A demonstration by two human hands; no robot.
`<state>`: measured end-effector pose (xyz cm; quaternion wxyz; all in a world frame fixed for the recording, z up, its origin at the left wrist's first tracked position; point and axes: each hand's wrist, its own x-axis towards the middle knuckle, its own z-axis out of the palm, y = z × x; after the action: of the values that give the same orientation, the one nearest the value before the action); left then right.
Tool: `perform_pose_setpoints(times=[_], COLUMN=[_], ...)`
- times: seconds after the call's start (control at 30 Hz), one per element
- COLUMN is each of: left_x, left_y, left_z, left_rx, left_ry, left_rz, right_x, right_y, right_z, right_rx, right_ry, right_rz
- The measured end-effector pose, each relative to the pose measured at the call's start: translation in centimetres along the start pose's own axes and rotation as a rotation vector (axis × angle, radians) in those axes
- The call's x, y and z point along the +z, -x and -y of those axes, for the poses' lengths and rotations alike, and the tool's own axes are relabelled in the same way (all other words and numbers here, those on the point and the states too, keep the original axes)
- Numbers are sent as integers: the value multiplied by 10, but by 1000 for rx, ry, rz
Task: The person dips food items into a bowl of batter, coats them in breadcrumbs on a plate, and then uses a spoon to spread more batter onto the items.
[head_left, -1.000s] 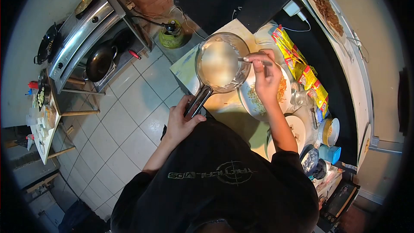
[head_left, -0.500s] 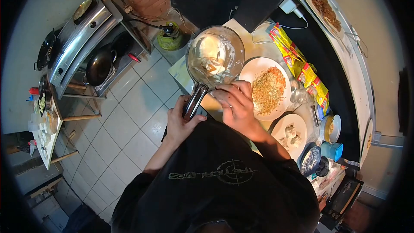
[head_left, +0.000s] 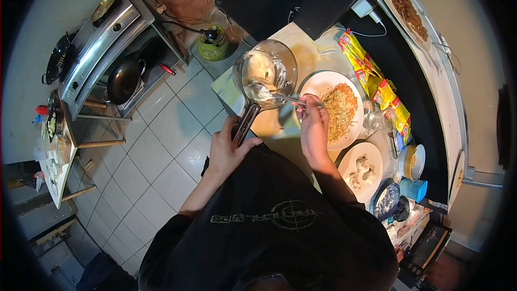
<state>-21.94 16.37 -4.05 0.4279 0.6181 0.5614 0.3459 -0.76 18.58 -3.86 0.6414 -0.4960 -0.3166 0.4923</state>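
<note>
My left hand point(head_left: 229, 150) is wrapped round the dark handle of a saucepan point(head_left: 291, 56). Inside the pan sits a smooth, pale creamy mass point(head_left: 259, 66), with smears up the wall. In my right hand point(head_left: 313, 129) is a metal spoon point(head_left: 288, 98), pinched near the end of its handle. Its bowl carries a white, creamy lump point(head_left: 262, 93) low inside the pan, near the handle side. Right of that hand lies a white plate point(head_left: 309, 83) of golden crumbs and orange shreds point(head_left: 340, 110). Nearer me, another plate point(head_left: 371, 152) bears several white-coated lumps point(head_left: 363, 164).
Yellow-red packets point(head_left: 377, 86) and a glass jar point(head_left: 378, 121) stand along the counter's right side. A plate of brown bits point(head_left: 405, 13) rests on the ledge. Left across the tiled floor are a metal stove point(head_left: 105, 48) and a green gas cylinder point(head_left: 212, 48).
My right hand has moved right, away from the pan handle, and the spoon with its white lump now shows. The pan has tilted slightly; my left hand keeps its grip.
</note>
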Motion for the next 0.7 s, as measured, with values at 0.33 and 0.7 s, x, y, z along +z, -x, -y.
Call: perform_pose_setpoints(times=[0.33, 0.7], left_x=[3, 6], left_y=[1, 2], left_z=[18, 18], left_rx=[68, 93], left_ry=[246, 365], left_rz=[-36, -39], right_x=[-19, -11], right_y=[1, 9], right_z=[28, 57], right_rx=[-302, -894], right_ry=[429, 760], right_rz=[1, 126])
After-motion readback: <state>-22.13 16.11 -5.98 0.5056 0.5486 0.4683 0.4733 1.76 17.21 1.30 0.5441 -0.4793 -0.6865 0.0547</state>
